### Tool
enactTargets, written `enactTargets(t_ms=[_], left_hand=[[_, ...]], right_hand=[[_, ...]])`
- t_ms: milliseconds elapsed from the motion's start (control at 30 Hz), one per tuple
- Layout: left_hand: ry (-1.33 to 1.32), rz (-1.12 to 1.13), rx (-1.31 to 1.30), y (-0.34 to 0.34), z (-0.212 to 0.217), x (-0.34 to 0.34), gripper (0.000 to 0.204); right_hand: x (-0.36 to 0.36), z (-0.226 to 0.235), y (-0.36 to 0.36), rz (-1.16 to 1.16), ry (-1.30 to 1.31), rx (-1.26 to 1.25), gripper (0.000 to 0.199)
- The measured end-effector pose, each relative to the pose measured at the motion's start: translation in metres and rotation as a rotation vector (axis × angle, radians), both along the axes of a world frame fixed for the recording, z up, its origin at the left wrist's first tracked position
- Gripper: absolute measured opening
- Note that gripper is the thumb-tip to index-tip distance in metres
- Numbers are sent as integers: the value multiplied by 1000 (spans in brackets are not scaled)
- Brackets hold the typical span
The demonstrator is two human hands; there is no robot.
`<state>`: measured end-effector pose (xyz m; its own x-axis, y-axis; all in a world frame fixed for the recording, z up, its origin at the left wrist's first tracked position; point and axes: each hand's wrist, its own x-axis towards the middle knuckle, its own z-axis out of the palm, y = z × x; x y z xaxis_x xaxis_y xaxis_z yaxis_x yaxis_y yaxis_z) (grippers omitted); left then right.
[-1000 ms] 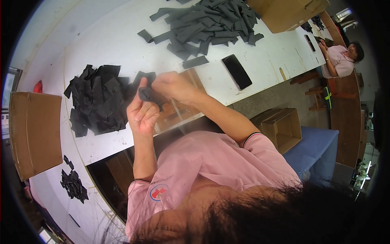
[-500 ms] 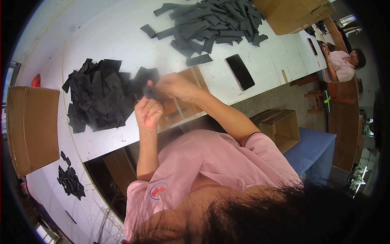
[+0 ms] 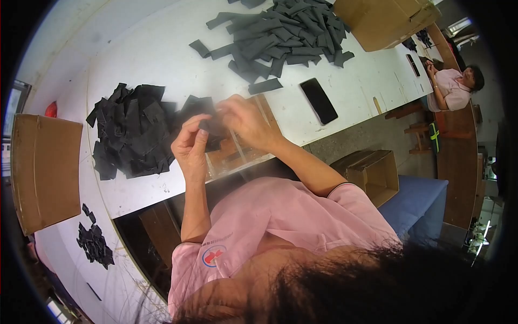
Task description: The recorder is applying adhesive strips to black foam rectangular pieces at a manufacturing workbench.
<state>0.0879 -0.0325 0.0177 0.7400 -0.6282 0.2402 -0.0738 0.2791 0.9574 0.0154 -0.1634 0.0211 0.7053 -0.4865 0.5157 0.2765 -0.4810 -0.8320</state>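
My left hand (image 3: 190, 147) pinches a small black fabric piece (image 3: 213, 128) between thumb and fingers, above the table's near edge. Close beside it, to the right, is my right hand (image 3: 249, 123), its fingers bent toward the same piece but smeared by motion. Whether those fingers grip the fabric is not plain. Just beyond my left hand lies a heap of flat black fabric pieces (image 3: 132, 129), with a few dark pieces (image 3: 195, 103) at its right side. Beneath my hands is a brown board (image 3: 261, 108) with clear tape across it.
A pile of dark grey strips (image 3: 291, 40) lies farther back, near a black phone (image 3: 318, 101). Cardboard boxes stand at left (image 3: 47, 170), back right (image 3: 386, 21) and below the table's edge (image 3: 372, 173). Small black scraps (image 3: 94, 243) lie lower left. A person (image 3: 453, 89) sits far right.
My left hand has shifted slightly left and its thumb now shows against the fabric. My right hand has moved a little right, away from the left. The view has shifted slightly.
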Motion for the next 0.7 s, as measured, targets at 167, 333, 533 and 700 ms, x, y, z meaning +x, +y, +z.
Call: enactTargets(t_ms=[167,333,533,700], left_hand=[[456,70,-403,5,6,-2,7],[300,-5,-276,7,-14,1,11],[275,-135,-64,-11,9,0,19],[-136,-68,328,-25,-1,0,8]], right_hand=[[-1,21,0,52,272,-758,27],[-7,-23,0,102,425,-603,24],[-3,-24,-2,98,269,-446,31],[-7,-47,-2,125,267,-461,32]])
